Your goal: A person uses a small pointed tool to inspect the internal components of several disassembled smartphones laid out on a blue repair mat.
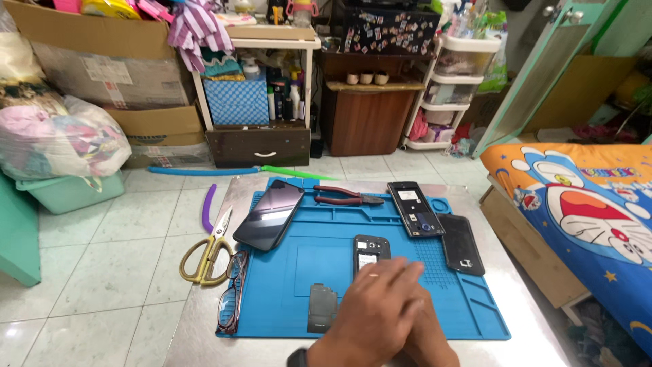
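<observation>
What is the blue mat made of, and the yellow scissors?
The blue mat looks like soft matte rubber or silicone: moulded ridges and little trays, no shine. The scissors seem to have shiny metal blades and glossy yellow handles, probably plastic or coated metal.

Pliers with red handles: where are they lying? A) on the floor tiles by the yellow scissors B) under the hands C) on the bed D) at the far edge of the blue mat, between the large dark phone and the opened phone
D: the pliers lie at the far edge of the blue mat, with the large dark phone on one side and the opened phone on the other, apart from the hands.
</observation>
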